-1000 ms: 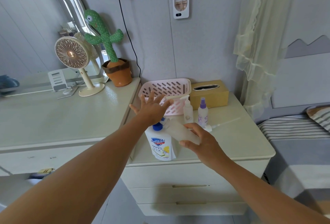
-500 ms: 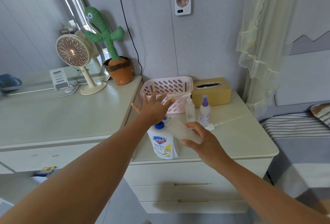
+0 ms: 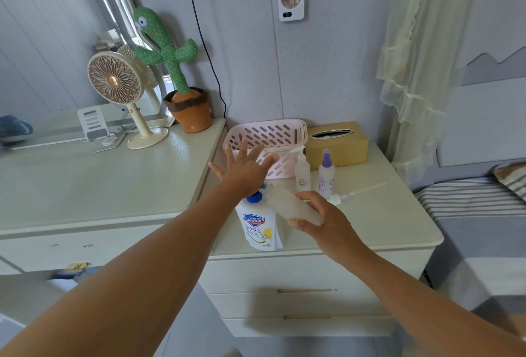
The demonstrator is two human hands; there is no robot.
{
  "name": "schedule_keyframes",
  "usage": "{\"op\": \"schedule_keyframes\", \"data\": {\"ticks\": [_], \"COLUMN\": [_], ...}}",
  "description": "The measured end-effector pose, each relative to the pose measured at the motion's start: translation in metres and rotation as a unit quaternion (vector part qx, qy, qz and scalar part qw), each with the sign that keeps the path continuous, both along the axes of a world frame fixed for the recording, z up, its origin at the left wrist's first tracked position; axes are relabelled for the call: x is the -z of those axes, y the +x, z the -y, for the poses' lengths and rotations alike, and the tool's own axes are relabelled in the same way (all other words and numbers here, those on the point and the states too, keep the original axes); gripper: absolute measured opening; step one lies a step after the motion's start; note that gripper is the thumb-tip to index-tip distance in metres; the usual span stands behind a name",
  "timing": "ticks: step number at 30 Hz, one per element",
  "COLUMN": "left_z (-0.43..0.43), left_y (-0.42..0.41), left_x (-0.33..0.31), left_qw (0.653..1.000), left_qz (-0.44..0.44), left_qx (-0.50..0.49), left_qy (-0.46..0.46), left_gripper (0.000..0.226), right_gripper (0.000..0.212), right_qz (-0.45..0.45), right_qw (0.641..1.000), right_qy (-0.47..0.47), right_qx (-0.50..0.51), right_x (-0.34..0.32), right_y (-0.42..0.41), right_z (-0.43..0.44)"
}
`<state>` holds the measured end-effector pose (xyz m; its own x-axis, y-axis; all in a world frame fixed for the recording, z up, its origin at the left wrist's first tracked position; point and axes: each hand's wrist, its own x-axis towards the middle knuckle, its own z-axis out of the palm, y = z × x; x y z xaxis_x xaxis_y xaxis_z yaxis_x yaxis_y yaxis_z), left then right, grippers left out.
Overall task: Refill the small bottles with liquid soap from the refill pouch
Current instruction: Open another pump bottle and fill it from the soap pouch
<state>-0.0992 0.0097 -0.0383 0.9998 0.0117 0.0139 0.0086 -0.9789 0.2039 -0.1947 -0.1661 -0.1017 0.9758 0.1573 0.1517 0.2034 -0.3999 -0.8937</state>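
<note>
Two hands in view, and over the last sec neither has really shifted; only the head cam drifted a bit. Left hand [image 3: 244, 170] hovers flat w/ fingers splayed wide, holding nothing, just above the blue screw cap [image 3: 255, 198] of the white stand-up refill pouch [image 3: 259, 228]. Right hand [image 3: 327, 223] has thumb and fingers wrapped round a frosted translucent plastic bottle [image 3: 290, 206], tilted, neck pointing left toward that cap, right beside it. I can't tell if anything's inside the bottle.

Just right of the right hand a white pump head w/ long dip tube [image 3: 337, 198] lies flat on the cream cabinet top [image 3: 384, 223], so I judge it came off the held bottle. Just beyond, two more small bottles stand upright: a clear pump bottle [image 3: 302, 176] and a purple-capped spray bottle [image 3: 326, 173]. Farther back: pink slotted plastic basket [image 3: 267, 133], and to its right a tan tissue box [image 3: 338, 143].

What it means: no progress this sec. Pouch stands upright near the cabinet's near edge, cap apparently on, so I reckon no soap has gone anywhere yet. Next up, prob. left hand down onto the cap to open it, then swap to a pour.
</note>
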Motion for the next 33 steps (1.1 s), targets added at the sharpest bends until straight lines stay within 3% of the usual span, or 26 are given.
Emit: {"op": "schedule_keyframes", "data": {"ticks": [7, 33], "left_z": [0.000, 0.002], "left_y": [0.000, -0.004], "left_x": [-0.011, -0.006], "left_qw": [1.000, 1.000], "left_qz": [0.027, -0.002], "left_qx": [-0.004, -0.004], "left_qy": [0.015, -0.005], "left_gripper": [0.071, 0.070], "right_gripper": [0.040, 0.041], "right_qz": [0.001, -0.006], "right_qw": [1.000, 1.000], "right_qy": [0.000, -0.005], "right_qx": [-0.003, -0.002], "right_x": [-0.007, -0.003], "right_y": [0.001, 0.001], "right_z": [0.001, 0.002]}}
